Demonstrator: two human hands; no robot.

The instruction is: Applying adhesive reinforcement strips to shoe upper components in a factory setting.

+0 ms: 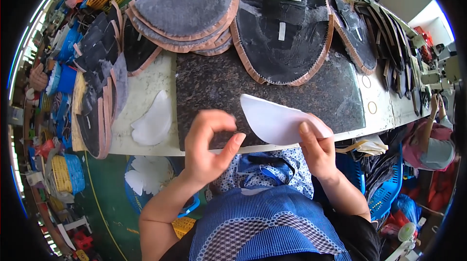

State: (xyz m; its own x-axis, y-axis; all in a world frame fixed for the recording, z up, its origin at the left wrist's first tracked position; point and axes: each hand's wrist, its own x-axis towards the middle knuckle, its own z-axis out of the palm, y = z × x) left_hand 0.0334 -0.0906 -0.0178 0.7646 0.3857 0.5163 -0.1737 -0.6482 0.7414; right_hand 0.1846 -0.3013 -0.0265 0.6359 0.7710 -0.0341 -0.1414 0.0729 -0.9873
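Observation:
My right hand [318, 151] grips a white half-round sheet [275, 117] by its right end, the thumb on top. The sheet is tilted over the front of a dark speckled stone slab [209, 86]. Just left of the sheet, and apart from it, my left hand [209, 146] has its thumb and curved fingers spread with nothing between them. Beyond the slab's middle lies a black curved panel [287, 52] with a pinkish-brown edge band and small white strips. Another white piece [153, 120] rests on the pale table [131, 139] to the left.
Fuzzy grey panels [185, 5] are stacked at the far left of the slab. Black pieces [389, 37] lie in a row at the right. Below the table's edge stand a blue basket [129, 183] of white cut pieces and another blue basket [386, 195]. A co-worker [428, 142] sits at right.

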